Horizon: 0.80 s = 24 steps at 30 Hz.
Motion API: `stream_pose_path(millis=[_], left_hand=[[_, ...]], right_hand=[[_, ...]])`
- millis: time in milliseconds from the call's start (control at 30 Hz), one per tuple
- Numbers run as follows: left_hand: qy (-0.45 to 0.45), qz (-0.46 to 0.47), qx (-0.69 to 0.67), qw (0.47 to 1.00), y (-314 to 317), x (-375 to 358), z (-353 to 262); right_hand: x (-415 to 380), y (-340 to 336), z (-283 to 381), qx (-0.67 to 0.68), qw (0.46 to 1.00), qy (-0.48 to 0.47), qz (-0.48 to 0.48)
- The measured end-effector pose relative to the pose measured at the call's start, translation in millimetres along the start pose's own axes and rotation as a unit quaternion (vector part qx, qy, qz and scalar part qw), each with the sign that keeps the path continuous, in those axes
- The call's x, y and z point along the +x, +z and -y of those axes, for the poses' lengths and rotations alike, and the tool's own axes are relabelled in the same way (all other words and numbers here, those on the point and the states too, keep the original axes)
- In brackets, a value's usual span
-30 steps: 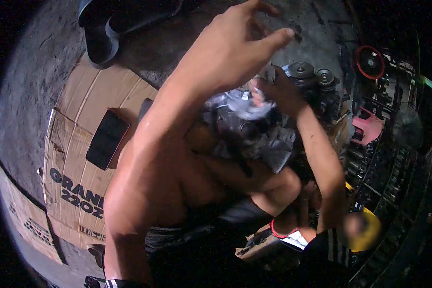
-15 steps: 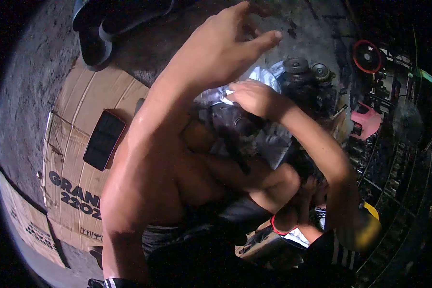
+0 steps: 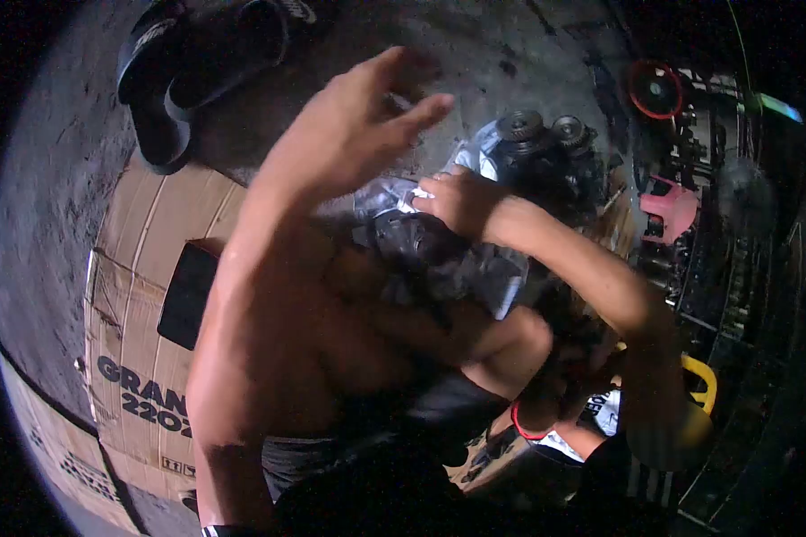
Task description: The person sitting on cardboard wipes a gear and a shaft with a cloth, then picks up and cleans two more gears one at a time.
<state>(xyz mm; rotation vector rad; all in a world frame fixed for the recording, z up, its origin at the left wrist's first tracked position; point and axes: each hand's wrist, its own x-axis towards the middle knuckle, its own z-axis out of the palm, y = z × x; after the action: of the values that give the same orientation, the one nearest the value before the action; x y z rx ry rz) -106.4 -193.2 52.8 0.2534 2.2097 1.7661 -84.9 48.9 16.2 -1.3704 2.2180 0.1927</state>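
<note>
My left hand [image 3: 363, 121] is raised over the dark floor, its thumb and fingers apart and nothing in it. The fingertips are in shadow. Lower and to the right, my right hand [image 3: 461, 201] has its fingers closed on a crumpled white cloth [image 3: 407, 199] beside a dark, round metal part [image 3: 412, 237]. More of the pale, bunched material lies behind that hand and below the part. Two dark toothed gears, one [image 3: 521, 125] left of the other [image 3: 569, 132], stand on blackened machinery just beyond my right hand.
Flattened cardboard [image 3: 139, 268] lies at left with a black phone [image 3: 186, 300] on it. Black sandals [image 3: 166, 116] rest at top left. At right are a pink plastic object [image 3: 668, 210], a red ring [image 3: 656, 89] and metal racks. Another person [image 3: 582, 430] is at lower right.
My left hand has moved left and down, away from the gears. My right hand stays at the cloth. The whole view has shifted slightly.
</note>
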Motion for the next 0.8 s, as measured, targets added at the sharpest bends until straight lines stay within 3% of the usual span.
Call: stream_pose_path(millis=[100, 167, 200, 233, 300, 333, 367, 433, 467, 500, 567, 600, 633, 700, 733, 800], left_hand=[[0.031, 0.001, 0.006, 0.999, 6.3, 9.2, 19.9], [0.047, 0.015, -0.016, 0.999, 7.6, 10.2, 15.4], [0.066, -0.012, 0.008, 0.998, 12.5, 12.6, 23.8], [0.086, -0.037, 0.030, 0.995, 16.2, 13.0, 23.8], [0.089, -0.020, 0.009, 0.996, 18.8, -0.8, 2.3], [0.074, -0.022, 0.019, 0.997, 19.9, -0.4, 3.4], [0.061, -0.025, 0.033, 0.997, 20.4, -0.8, 4.3], [0.095, -0.033, 0.057, 0.993, 22.1, -2.8, 23.4], [0.115, -0.053, 0.061, 0.990, 28.2, -4.3, 27.3], [0.130, -0.042, 0.077, 0.988, 39.3, -11.1, 21.4], [0.134, -0.098, -0.055, 0.985, 56.7, -49.0, 11.7], [0.109, -0.109, -0.100, 0.983, 65.2, -77.1, -1.1], [0.085, -0.118, -0.145, 0.979, 77.7, -108.8, -15.2], [-0.021, -0.207, -0.258, 0.943, 108.6, -169.3, -22.6], [0.034, -0.171, -0.154, 0.973, 117.9, -189.5, -4.1], [0.154, -0.104, 0.036, 0.982, 146.2, -209.2, 71.4]], right_hand=[[-27.3, -2.7, 26.1, -0.061, 0.997, 0.038, 0.024], [-47.2, 6.8, 47.1, -0.002, 0.988, 0.155, 0.008], [-58.7, 32.9, 55.6, 0.110, 0.959, 0.241, -0.106], [-68.4, 61.0, 59.1, 0.108, 0.955, 0.250, -0.115], [-85.3, 103.7, 73.9, 0.037, 0.935, 0.255, -0.244], [-82.2, 86.6, 91.5, 0.216, 0.892, 0.332, -0.220], [-81.2, 94.0, 103.0, 0.220, 0.881, 0.343, -0.238], [-75.1, 132.9, 115.0, 0.072, 0.906, 0.400, -0.119], [-77.2, 167.7, 121.5, 0.298, 0.815, 0.482, -0.124], [-86.2, 165.5, 130.6, 0.304, 0.806, 0.487, -0.145], [-105.9, 137.3, 152.6, 0.210, 0.828, 0.473, -0.214], [-101.7, 191.4, 147.4, 0.168, 0.764, 0.436, -0.445], [-108.3, 182.8, 150.4, 0.174, 0.756, 0.434, -0.457], [-125.0, 149.5, 153.6, 0.359, 0.681, 0.474, -0.428], [-126.1, 160.6, 144.3, 0.341, 0.700, 0.436, -0.451], [-133.4, 133.6, 148.3, 0.389, 0.678, 0.444, -0.439]])
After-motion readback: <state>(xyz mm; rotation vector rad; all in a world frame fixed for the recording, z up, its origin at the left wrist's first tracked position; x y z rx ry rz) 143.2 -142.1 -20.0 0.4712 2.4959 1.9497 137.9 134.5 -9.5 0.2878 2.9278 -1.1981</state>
